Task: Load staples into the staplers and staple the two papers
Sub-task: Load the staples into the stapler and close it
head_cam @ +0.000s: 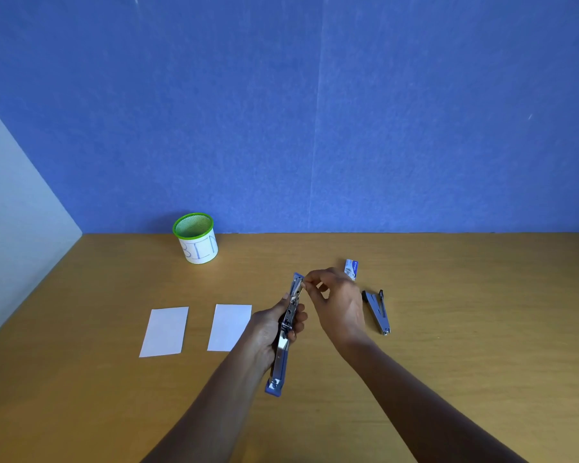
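Loading step: left hand (271, 329) grips opened blue-and-chrome metal stapler (283, 355) above wooden surface (465, 345), centre. Right hand (338, 302) pinches its far magazine end; staples too small to see. Best practice: hold channel level, seat strip legs-down, close gently.

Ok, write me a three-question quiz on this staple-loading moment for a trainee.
1. True or false: the two papers lie apart on the table.
2. Which hand grips the blue stapler around its middle? A) left B) right C) neither
3. Fill in: the dark stapler lies open on the table, to the ___ of the right hand.
Key: 1 true. 2 A, the left hand. 3 right.
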